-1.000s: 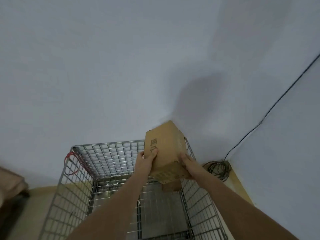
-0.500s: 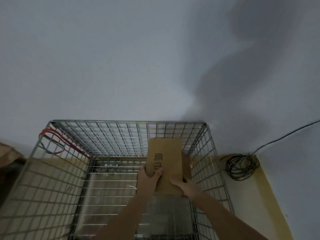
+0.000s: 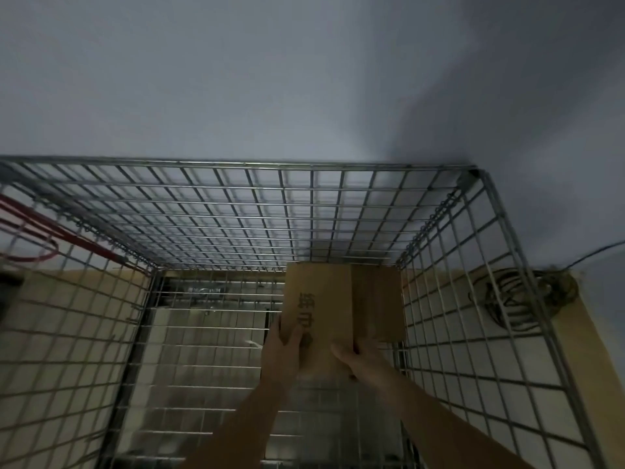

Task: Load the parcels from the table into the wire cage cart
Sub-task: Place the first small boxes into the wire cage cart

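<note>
Two hands (image 3: 321, 350) grip printed parcel (image 3: 318, 309) inside wire cage cart (image 3: 439, 214); characters blurred.

Brown parcel (image 3: 321, 309) inside wire cage cart (image 3: 236, 211)

Both hands, left (image 3: 282, 350) and right (image 3: 360, 362), grip a brown box (image 3: 319, 313) low inside the cage (image 3: 236, 211), near its far right corner, beside a second box (image 3: 377, 302) against the right wall; cable coil (image 3: 521, 294) outside

left hand (image 3: 282, 346): arm extended, fingers curled, gripping | right hand (image 3: 360, 358): arm extended, fingers clasped, gripping
</note>
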Available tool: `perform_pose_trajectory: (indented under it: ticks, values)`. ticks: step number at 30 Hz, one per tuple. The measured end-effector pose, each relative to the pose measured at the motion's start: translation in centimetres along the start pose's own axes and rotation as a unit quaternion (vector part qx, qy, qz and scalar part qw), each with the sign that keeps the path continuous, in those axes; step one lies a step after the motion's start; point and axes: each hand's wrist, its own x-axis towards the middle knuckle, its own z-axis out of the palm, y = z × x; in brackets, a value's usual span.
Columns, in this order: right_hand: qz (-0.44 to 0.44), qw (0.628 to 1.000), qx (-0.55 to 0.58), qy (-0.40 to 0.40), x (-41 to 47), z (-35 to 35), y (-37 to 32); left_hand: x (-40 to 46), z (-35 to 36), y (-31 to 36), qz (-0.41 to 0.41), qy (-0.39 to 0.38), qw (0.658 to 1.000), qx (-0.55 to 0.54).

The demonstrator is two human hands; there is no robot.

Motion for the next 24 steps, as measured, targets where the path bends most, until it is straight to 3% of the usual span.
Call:
perform_pose_trajectory:
  ticks: [7, 14, 17, 20, 24]
  values:
    - [-0.001, 0.995, -0.078, 0.060, 5.5, 0.5, 1.7, 4.5, 1.7, -3.1, -0.010, -0.014, 1.000, 0.018]
    - [-0.057, 0.971, -0.173, 0.156, 7.8, 0.9, 2.8, 8.0, 3.4, -3.9, -0.031, -0.046, 0.991, 0.120]
    - [-0.070, 0.943, -0.301, 0.126, 7.8, 1.2, 3.7, 9.0, 3.4, -4.5, -0.069, -0.056, 0.992, 0.088]
    - [-0.053, 0.940, -0.330, 0.068, 7.5, 0.9, 3.7, 8.4, 2.6, -3.8, -0.113, -0.069, 0.991, 0.036]
    - [-0.045, 0.954, -0.294, 0.036, 4.9, -0.2, 1.5, 5.7, 1.0, -0.9, -0.020, -0.097, 0.983, 0.154]
